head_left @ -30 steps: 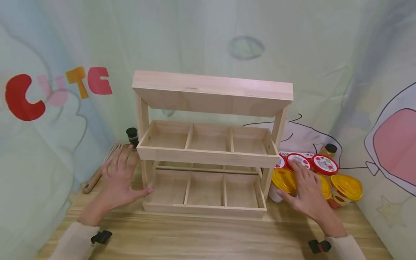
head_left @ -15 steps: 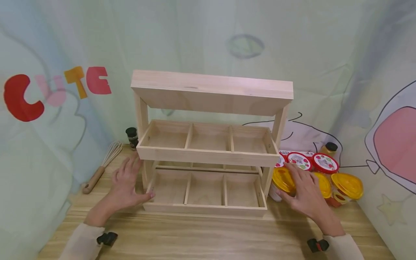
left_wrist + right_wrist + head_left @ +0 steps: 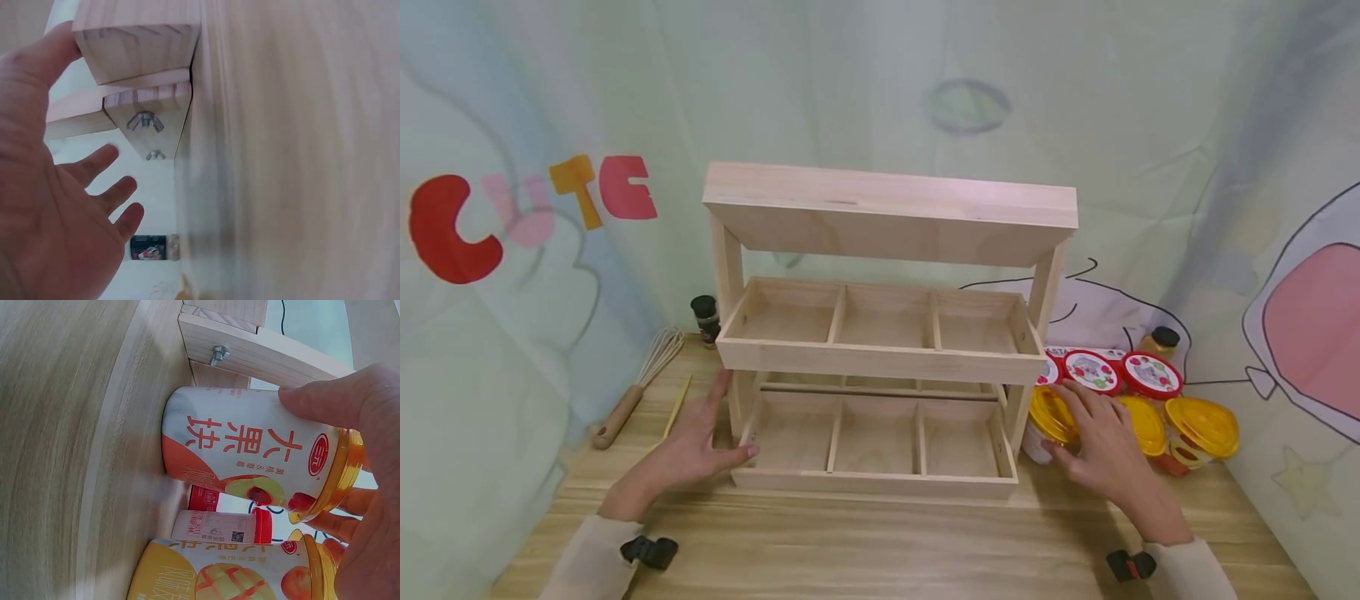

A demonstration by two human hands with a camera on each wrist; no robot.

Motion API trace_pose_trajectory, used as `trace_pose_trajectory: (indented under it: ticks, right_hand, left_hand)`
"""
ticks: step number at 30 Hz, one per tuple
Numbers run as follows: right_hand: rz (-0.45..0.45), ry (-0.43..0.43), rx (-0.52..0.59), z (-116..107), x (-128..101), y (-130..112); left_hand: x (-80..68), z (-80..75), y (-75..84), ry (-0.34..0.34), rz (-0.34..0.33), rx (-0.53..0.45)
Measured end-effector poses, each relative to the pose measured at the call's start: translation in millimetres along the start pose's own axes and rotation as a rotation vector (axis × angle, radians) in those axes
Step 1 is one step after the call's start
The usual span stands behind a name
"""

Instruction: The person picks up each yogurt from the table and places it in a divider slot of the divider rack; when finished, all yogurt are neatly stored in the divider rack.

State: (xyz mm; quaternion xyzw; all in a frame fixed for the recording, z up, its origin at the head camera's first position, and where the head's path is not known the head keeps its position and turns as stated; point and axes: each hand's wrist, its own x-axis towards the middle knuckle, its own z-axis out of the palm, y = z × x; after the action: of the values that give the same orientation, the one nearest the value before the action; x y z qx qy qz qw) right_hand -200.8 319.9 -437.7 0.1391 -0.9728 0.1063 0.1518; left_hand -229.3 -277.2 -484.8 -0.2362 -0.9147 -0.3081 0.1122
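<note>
- My right hand (image 3: 1101, 450) grips the yellow-lidded yogurt cup (image 3: 1051, 417), thumb on its side (printed label clear in the wrist view); cup stands on the table (image 3: 880, 550) just beside the wooden rack (image 3: 880, 333).
- My left hand (image 3: 696, 446) lies with fingers spread and straight, thumb touching the rack's lower left corner.
- Whisk (image 3: 632, 387) near it.
</note>
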Motion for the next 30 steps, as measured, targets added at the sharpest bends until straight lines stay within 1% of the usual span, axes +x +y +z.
trace_pose_trajectory:
  ticks: [5, 7, 11, 16, 25, 30]
  right_hand:
    - [-0.001, -0.007, 0.005, -3, 1, 1]
    - [0.001, 0.000, 0.007, -4, 0, 2]
    - [-0.003, 0.041, 0.013, -9, -3, 4]
    - [-0.024, 0.088, 0.020, -16, -5, 3]
    - [-0.037, 0.123, 0.008, -30, -11, 1]
    - [-0.031, 0.118, 0.026, -38, -16, -2]
  left_hand:
    - [-0.2, 0.6, -0.7, -0.072, -0.073, -0.074]
    - [-0.2, 1.9, -1.7, -0.073, -0.070, -0.072]
    - [-0.2, 3.9, -3.4, -0.072, -0.065, -0.074]
    - [0.1, 2.3, -3.6, -0.071, -0.051, -0.092]
    - [-0.1, 1.3, -5.7, -0.065, -0.017, -0.101]
    - [0.1, 2.6, -6.8, -0.074, -0.015, -0.097]
